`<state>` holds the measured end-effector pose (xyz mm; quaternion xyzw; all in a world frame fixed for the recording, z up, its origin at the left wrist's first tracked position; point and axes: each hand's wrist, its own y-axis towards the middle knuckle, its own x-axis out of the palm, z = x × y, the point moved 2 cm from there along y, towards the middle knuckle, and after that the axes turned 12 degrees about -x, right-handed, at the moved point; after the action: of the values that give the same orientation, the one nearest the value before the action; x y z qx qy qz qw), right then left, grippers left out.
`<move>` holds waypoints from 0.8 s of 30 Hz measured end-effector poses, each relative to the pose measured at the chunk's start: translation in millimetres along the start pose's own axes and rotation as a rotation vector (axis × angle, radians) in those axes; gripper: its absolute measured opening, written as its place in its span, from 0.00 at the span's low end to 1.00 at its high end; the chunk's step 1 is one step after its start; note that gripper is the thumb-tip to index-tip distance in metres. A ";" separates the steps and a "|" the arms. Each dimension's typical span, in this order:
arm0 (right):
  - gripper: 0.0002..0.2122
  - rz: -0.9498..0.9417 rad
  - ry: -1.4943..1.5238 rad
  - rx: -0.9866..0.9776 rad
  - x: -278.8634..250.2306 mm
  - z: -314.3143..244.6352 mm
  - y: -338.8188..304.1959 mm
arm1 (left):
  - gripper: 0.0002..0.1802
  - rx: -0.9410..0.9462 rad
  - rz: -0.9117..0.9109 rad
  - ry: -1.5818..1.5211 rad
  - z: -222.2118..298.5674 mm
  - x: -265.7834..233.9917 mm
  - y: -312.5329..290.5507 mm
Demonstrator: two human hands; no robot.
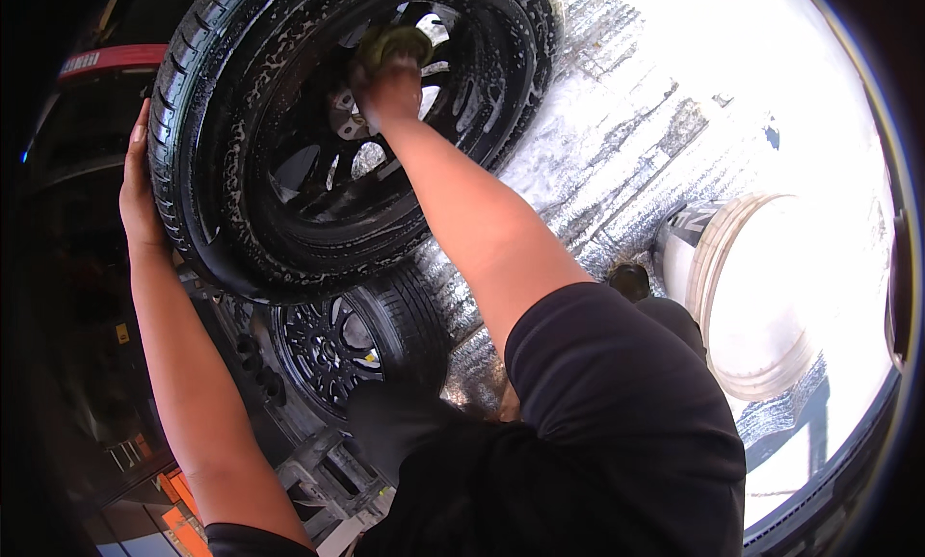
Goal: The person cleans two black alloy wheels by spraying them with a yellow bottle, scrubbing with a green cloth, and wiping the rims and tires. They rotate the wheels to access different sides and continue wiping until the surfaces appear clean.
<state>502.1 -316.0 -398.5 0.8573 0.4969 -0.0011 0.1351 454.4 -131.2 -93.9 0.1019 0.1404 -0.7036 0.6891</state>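
Note:
A large wheel with a black tire (198, 186) stands tilted before me, its hollow inner side toward me and streaked with white suds. My left hand (143, 186) lies against the tread at the tire's left edge, fingers stretched out along it. Inside the rim (328, 231), near the hub (347, 117), my right hand (393, 96) is closed on a yellow-green sponge (397, 44). Motion smears both hand and sponge, so the sponge's exact shape is unclear. Light shows through the gaps between the spokes.
Below the wheel sits a second wheel (328, 350) with black multi-spoke rim. A white bucket (752, 297) stands at right on wet, crinkled silver sheeting (617, 162). Dark shelving and orange boxes (183, 518) line the left. Grey frame parts (332, 480) lie at lower left.

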 end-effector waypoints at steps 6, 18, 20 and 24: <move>0.34 0.041 -0.234 -0.086 -7.8 29.7 54.4 | 0.34 -0.011 0.003 -0.014 12.1 24.9 -3.5; 0.22 0.027 -0.372 -0.599 6.0 -38.8 -23.1 | 0.31 -0.028 0.101 -0.084 15.7 36.8 -15.2; 0.23 -0.258 -0.276 -0.901 15.8 -57.6 -33.4 | 0.30 -0.048 0.121 -0.094 15.8 38.3 -18.0; 0.25 -0.111 -0.402 -0.619 -6.1 -30.6 -21.3 | 0.36 -0.006 0.103 -0.062 10.0 30.1 -13.0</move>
<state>476.8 -304.0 -373.1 0.7303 0.4827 -0.0265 0.4827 441.0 -162.8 -93.9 0.0853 0.1155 -0.6696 0.7287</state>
